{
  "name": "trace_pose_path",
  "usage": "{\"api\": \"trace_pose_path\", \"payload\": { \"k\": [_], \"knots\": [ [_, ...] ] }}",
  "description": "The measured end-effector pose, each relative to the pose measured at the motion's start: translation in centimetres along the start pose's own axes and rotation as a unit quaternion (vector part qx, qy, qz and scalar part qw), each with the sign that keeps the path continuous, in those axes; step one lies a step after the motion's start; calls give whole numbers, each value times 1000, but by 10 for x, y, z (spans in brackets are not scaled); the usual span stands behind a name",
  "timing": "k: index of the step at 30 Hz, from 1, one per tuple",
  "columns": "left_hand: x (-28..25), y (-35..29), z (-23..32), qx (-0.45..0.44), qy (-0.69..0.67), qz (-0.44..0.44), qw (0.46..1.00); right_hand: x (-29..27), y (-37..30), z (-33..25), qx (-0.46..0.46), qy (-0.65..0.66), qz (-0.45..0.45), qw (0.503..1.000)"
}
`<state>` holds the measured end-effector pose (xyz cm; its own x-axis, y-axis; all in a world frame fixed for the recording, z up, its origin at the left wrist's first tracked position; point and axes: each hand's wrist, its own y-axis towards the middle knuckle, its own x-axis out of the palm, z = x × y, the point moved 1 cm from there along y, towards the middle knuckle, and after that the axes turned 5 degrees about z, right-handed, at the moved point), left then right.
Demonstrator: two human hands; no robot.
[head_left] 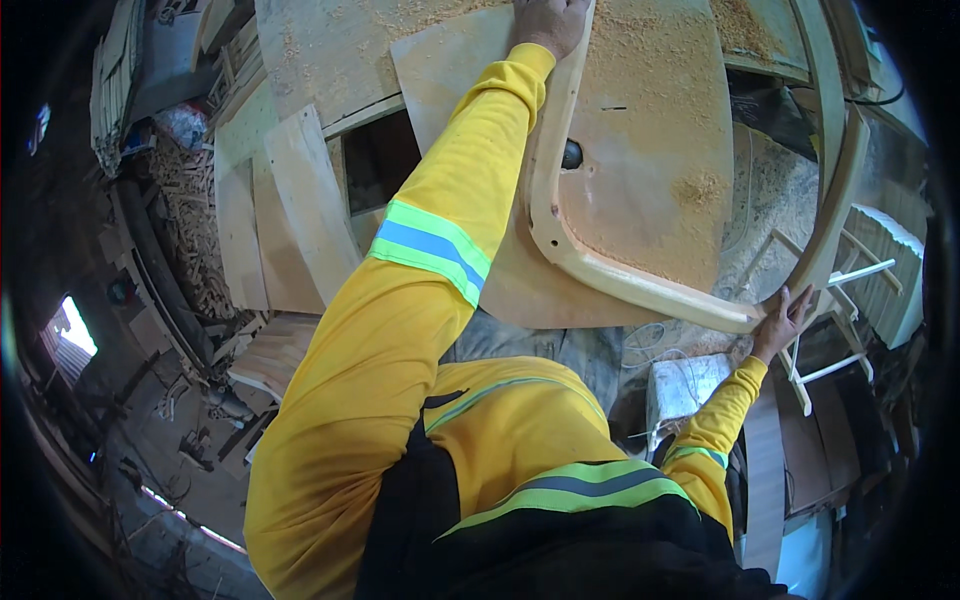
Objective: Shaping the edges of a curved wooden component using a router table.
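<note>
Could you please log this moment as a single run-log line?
left hand: gripping curved wooden frame far end | right hand: holding frame's near corner | frame lying on sawdust-covered board

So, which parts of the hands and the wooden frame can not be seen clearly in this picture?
- Left hand, head view: the fingertips are cut off by the top edge, so its grip on the curved wooden frame is unclear.
- Right hand: small and near the rim; the palm is hidden behind the frame corner.
- Dark round part on the sawdust-covered board: half hidden by the frame.
</note>
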<state>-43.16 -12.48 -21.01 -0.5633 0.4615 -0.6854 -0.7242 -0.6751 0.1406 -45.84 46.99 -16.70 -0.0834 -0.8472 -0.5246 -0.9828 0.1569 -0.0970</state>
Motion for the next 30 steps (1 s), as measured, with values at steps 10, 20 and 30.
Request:
{"api": "trace_pose_path", "payload": {
  "k": [10, 20, 30],
  "knots": [
    [-16, 5, 20, -21, -47, 21, 998, -1, 5, 7, -22, -37, 21, 999],
    [-17, -39, -5, 103, -72, 16, 992, 2, 5, 8, -24, -1, 15, 1000],
    [-57, -188, 1, 57, -30, -41, 997, 3, 4, 8, -19, 18, 14, 1000]
  ]
}}
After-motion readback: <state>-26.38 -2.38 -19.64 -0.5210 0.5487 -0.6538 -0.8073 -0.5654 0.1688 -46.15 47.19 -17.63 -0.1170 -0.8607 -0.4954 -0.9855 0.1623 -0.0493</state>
